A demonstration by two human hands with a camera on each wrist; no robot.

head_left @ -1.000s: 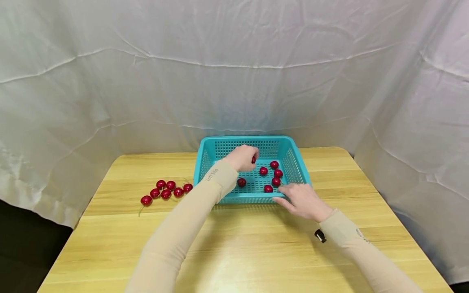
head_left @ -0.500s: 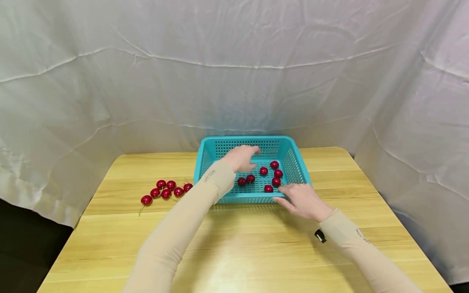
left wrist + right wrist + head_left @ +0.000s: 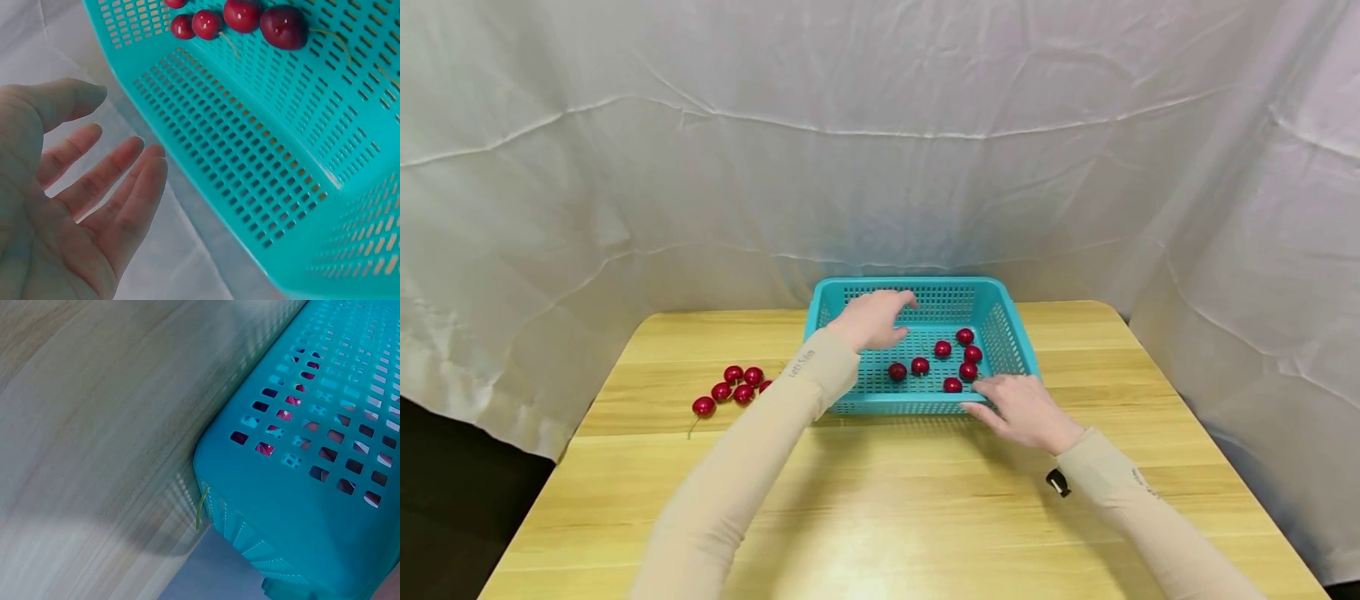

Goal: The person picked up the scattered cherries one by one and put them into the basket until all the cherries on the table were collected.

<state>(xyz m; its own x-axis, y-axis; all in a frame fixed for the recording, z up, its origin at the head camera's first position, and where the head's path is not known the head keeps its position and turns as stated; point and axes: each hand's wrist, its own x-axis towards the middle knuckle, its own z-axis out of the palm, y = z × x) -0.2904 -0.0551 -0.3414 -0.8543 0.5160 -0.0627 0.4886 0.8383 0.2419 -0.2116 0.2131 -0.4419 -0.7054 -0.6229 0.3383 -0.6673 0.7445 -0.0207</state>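
A turquoise perforated plastic basket stands on the wooden table with several red cherries on its floor. My left hand hovers over the basket's left part, fingers spread apart and nothing in them. In the left wrist view, that hand appears beside the rim, thumb apart from the fingers. My right hand grips the near rim close to the right corner, thumb outside and fingers over the inner side. Skin shows through the wall holes in the right wrist view.
More stemmed cherries lie on the table left of the basket, some hidden by the left sleeve. A grey-white cloth hangs behind and at both sides. A green stem pokes out of the basket's corner.
My left hand has let a cherry go onto the basket floor, opened its fingers and moved left. The right hand has stayed on the rim.
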